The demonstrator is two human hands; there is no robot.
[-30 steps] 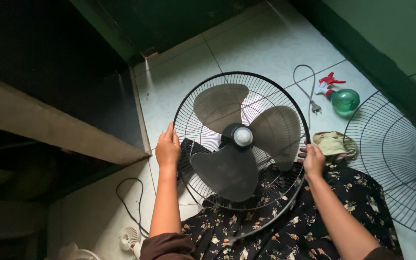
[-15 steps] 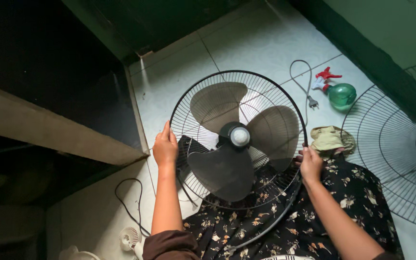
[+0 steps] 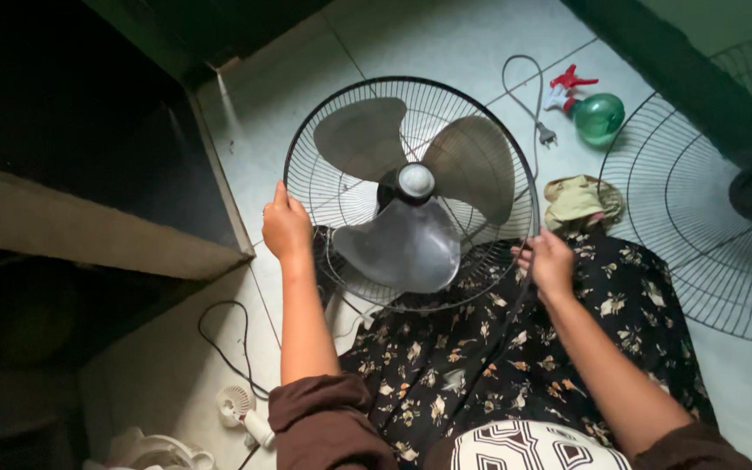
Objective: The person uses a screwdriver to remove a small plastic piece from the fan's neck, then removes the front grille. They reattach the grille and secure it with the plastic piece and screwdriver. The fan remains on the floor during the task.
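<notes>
The left hand point(image 3: 286, 228) has its grip clenched on the left rim of the wire fan guard point(image 3: 341, 187), and the right hand point(image 3: 550, 261) grasps the rim's lower right. The guard rings the grey fan blades point(image 3: 411, 244) over the person's floral lap. A green spray bottle point(image 3: 598, 116) and a second wire guard point(image 3: 698, 218) lie on the tiled floor point(image 3: 446, 39) to the right.

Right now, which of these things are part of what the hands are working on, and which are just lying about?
In hand:
- left hand and right hand, each gripping the rim of the fan guard
- fan blades and hub

Lying about:
- green spray bottle
- loose wire guard
- plug and cord
- crumpled cloth
- small white fan
</notes>
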